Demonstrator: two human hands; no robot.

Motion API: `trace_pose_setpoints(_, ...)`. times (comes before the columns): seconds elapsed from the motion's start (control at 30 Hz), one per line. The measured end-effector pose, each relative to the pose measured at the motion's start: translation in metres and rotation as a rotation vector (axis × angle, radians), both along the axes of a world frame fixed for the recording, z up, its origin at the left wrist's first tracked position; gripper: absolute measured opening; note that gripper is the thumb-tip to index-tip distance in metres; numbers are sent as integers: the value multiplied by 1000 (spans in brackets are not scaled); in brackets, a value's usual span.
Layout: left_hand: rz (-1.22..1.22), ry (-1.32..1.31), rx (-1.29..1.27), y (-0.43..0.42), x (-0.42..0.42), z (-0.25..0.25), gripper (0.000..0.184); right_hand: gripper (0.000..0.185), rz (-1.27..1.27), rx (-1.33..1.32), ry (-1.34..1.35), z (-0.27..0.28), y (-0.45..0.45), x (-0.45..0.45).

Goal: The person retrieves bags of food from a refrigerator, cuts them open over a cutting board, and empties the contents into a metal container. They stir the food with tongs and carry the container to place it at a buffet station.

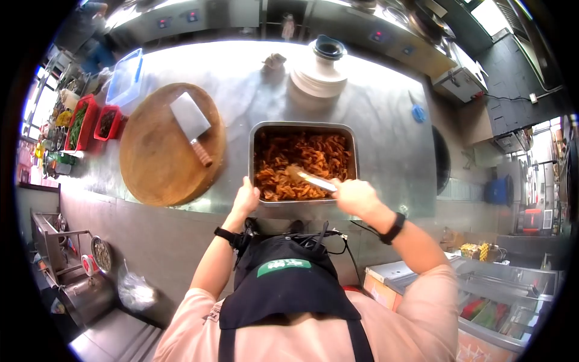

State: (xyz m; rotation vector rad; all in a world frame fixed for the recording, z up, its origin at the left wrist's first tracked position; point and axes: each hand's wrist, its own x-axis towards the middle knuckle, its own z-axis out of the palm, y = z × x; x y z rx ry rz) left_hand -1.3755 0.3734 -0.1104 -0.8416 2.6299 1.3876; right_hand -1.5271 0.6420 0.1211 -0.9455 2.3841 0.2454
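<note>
A rectangular metal tray (354,158) sits on the steel table near its front edge, filled with reddish-brown sliced food (301,151), probably meat. At the tray's near left corner, my left hand (246,198) grips the rim. My right hand (360,199), by the near right corner, is closed round the handle of a spoon (318,181). The spoon's head rests in the food around the tray's middle, partly covered by it.
Left of the tray, a cleaver (190,116) lies on a round wooden chopping board (151,151). Behind stand stacked white plates (318,78) and a crumpled cloth (274,62). Red bins (107,122) and a clear plastic box (125,78) are at the left. A person (84,33) stands far left.
</note>
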Motion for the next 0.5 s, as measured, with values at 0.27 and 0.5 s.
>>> trace_pose_setpoints(0.27, 0, -31, 31, 1, 1, 11, 53, 27, -61, 119, -49, -52, 17, -23)
trace_pose_setpoints(0.5, -10, 5, -16, -3, 1, -3, 51, 30, -8, 42, -194, 21, -5, -2)
